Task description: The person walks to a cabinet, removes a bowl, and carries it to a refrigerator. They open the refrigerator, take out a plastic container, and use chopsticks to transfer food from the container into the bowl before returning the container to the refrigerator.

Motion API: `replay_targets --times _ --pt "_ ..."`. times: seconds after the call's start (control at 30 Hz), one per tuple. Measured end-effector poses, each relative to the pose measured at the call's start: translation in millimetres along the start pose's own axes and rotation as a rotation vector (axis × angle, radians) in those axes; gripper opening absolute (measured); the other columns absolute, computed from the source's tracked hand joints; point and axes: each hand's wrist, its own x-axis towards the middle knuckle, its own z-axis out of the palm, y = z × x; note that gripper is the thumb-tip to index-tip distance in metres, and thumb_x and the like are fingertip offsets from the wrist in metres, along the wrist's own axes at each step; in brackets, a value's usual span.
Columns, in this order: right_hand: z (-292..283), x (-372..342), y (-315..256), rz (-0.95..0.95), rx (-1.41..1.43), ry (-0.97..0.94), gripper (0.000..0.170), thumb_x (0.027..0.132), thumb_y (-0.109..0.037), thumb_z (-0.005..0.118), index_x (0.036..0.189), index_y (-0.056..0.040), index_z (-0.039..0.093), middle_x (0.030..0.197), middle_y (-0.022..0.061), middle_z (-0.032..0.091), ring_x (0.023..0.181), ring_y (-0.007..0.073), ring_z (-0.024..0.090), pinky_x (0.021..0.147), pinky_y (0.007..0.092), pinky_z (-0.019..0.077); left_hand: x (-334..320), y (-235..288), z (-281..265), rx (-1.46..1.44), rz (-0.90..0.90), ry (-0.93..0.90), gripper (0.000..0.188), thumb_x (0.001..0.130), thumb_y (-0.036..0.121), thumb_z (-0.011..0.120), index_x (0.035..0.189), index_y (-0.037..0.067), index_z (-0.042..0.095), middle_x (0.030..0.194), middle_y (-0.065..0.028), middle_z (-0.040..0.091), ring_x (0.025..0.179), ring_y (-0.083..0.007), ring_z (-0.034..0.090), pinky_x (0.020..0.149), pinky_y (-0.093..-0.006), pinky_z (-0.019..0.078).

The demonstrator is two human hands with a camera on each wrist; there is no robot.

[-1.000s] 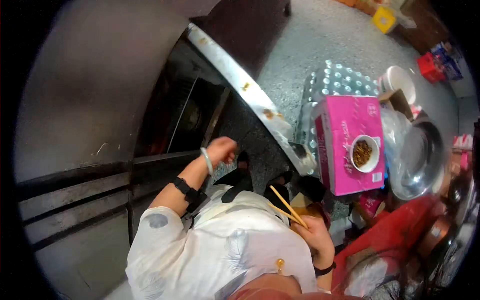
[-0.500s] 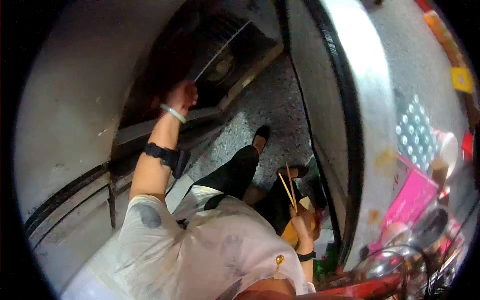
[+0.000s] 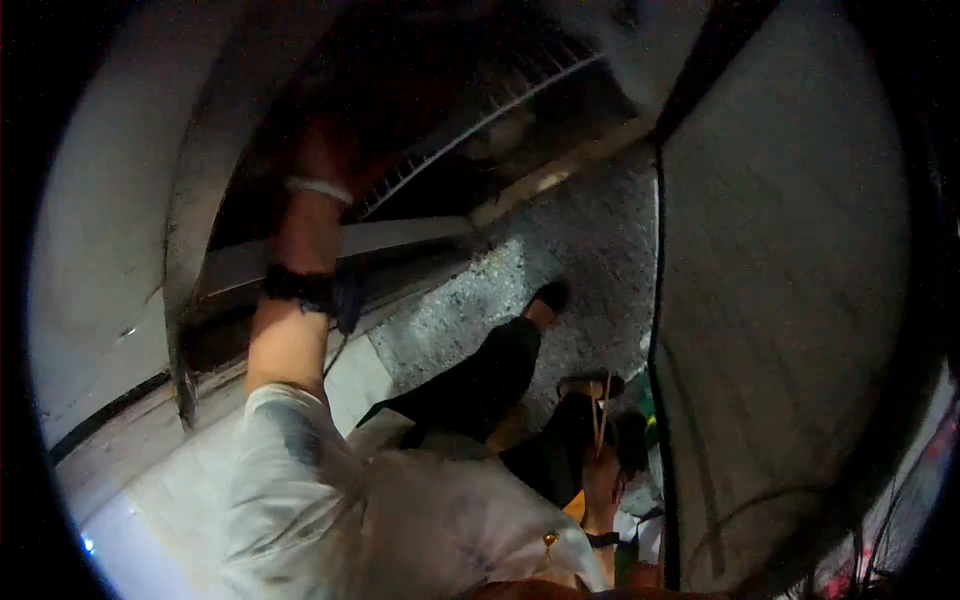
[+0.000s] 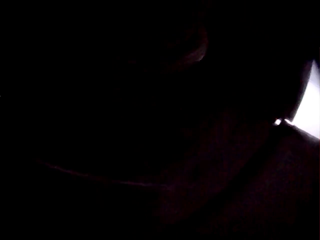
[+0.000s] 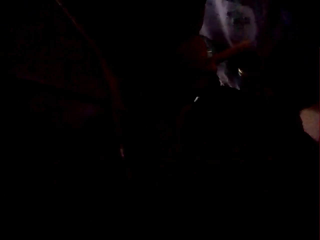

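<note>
In the head view my left hand (image 3: 326, 150) reaches deep into a dark cabinet, past the near end of a wire rack (image 3: 478, 127). Shadow swallows its fingers, so I cannot tell whether they hold anything. A pale bangle (image 3: 320, 188) circles that wrist. Low on the right, my right hand (image 3: 601, 474) grips a pair of chopsticks (image 3: 600, 415), their tips pointing away from my body. Both wrist views are almost black; a thin faint stick-like line (image 5: 107, 75) shows in the right one.
A large grey door panel (image 3: 780, 270) stands open to my right. The cabinet's pale lower ledge (image 3: 400, 238) runs below my left forearm. My feet are on the speckled floor (image 3: 600, 235) between cabinet and door.
My left hand has moved forward and up into the dark cabinet. The door has swung wider to the right, hiding the pink box and bottles. The right hand keeps the chopsticks.
</note>
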Motion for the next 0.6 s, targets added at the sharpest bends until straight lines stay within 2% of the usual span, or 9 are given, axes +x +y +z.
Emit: replay_targets --times 0.1,0.17,0.2,0.23,0.27,0.4,0.53,0.57,0.6 --pt "8.4 11.8 -5.7 -0.034 -0.009 0.052 0.028 0.082 -0.021 0.051 0.099 0.0007 0.057 0.08 0.0236 0.058 0.074 0.0395 0.056 0.063 0.0416 0.0439 -36.6 25.0 -7.7 -0.486 -0.044 -0.331 0.033 0.089 0.032 0.041 0.104 0.006 0.055 0.089 -0.0075 0.061 0.077 -0.0202 0.056 0.066 -0.0355 0.0449" --pt "10.7 16.7 -7.0 -0.058 -0.017 0.075 0.028 0.082 -0.021 0.05 0.099 0.0009 0.057 0.079 0.0236 0.058 0.074 0.0397 0.056 0.063 0.0418 0.0438 -147.6 76.6 4.8 -1.289 0.001 0.109 0.04 0.089 0.038 0.042 0.106 0.004 0.056 0.103 -0.0113 0.056 0.087 -0.0207 0.052 0.073 -0.032 0.043" --pt "11.5 18.0 -7.3 -0.066 -0.019 0.087 0.028 0.082 -0.021 0.05 0.099 0.001 0.057 0.079 0.0236 0.058 0.073 0.0397 0.056 0.063 0.0419 0.0438 -169.6 91.0 8.6 -1.081 -0.029 -0.046 0.038 0.089 0.037 0.043 0.099 0.004 0.058 0.089 -0.0067 0.057 0.077 -0.0174 0.051 0.067 -0.029 0.0398" --pt "12.2 19.4 -8.1 -0.072 -0.023 0.091 0.028 0.082 -0.021 0.05 0.099 0.001 0.056 0.079 0.0237 0.058 0.073 0.0398 0.056 0.063 0.0421 0.0438 -185.7 97.0 66.5 -1.773 0.085 -0.061 0.024 0.085 0.022 0.046 0.1 0.005 0.054 0.075 -0.0053 0.057 0.064 -0.0137 0.053 0.057 -0.0283 0.0438" --pt "13.3 20.6 -7.7 -0.079 -0.026 0.094 0.028 0.082 -0.021 0.05 0.099 0.0011 0.056 0.079 0.0237 0.058 0.073 0.0399 0.056 0.062 0.0422 0.0438 -209.3 90.6 96.6 -1.254 0.42 -0.029 0.029 0.083 0.02 0.048 0.105 0.003 0.053 0.08 -0.0096 0.059 0.071 -0.0184 0.055 0.062 -0.0321 0.0459" --pt "26.3 23.7 31.0 -0.156 -0.112 0.111 0.027 0.083 -0.021 0.049 0.094 0.0017 0.057 0.074 0.0227 0.056 0.068 0.039 0.055 0.058 0.0436 0.0433 -280.3 109.8 153.7 -0.531 0.661 -0.221 0.027 0.075 0.011 0.058 0.1 0.003 0.055 0.094 -0.0188 0.057 0.081 -0.0315 0.055 0.071 -0.0384 0.0464" --pt "53.9 22.7 111.4 -0.541 -0.083 0.24 0.025 0.083 -0.023 0.048 0.09 -0.0003 0.057 0.07 0.0222 0.055 0.064 0.0374 0.054 0.055 0.0444 0.0423 -224.1 77.8 184.8 -1.319 0.454 -0.13 0.038 0.079 0.036 0.054 0.092 0.001 0.054 0.098 -0.0154 0.054 0.083 -0.025 0.055 0.066 -0.0367 0.044" --pt "45.3 27.6 75.9 -0.29 -0.077 0.15 0.023 0.083 -0.022 0.049 0.091 -0.0016 0.057 0.071 0.0215 0.055 0.064 0.0356 0.054 0.056 0.0432 0.0426 -201.7 92.5 80.3 -1.743 -0.015 -0.227 0.04 0.081 0.042 0.049 0.086 0.002 0.054 0.097 -0.014 0.054 0.075 -0.0233 0.054 0.062 -0.0342 0.0434" --pt "37.1 27.0 55.6 -0.037 -0.068 0.065 0.022 0.082 -0.021 0.049 0.091 -0.0029 0.056 0.072 0.0208 0.055 0.065 0.0339 0.055 0.056 0.0421 0.043 -168.3 70.4 55.1 -1.659 -0.217 -0.202 0.043 0.082 0.045 0.048 0.091 0.004 0.053 0.097 -0.0114 0.054 0.07 -0.0215 0.054 0.059 -0.0329 0.0426"
